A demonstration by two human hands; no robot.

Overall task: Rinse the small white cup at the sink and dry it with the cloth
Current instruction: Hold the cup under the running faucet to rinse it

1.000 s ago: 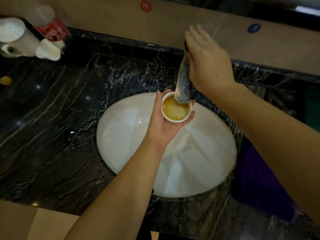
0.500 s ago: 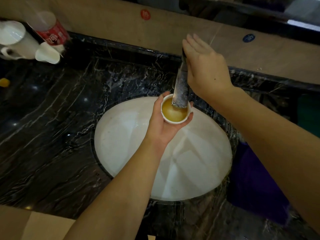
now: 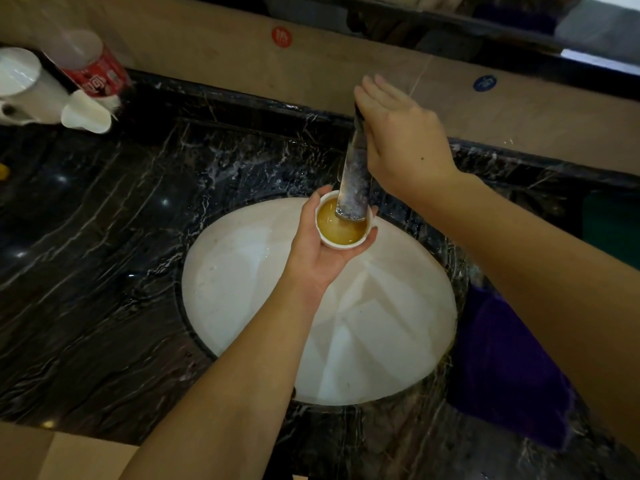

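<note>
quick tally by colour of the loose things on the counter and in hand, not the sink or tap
White: 3 – small white cup in the left hand, mug, small pitcher
Red-labelled: 1 – bottle
Purple: 1 – cloth
Yellow: 1 – small object at the left edge, too cropped to identify
Total: 6

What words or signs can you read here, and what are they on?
Red round sticker on the brown board behind the sink: one white character, too blurred to read.
Blue round sticker on the same board: a white mark, too blurred to read.
Red label of the lying bottle: white characters, too blurred to read.
</note>
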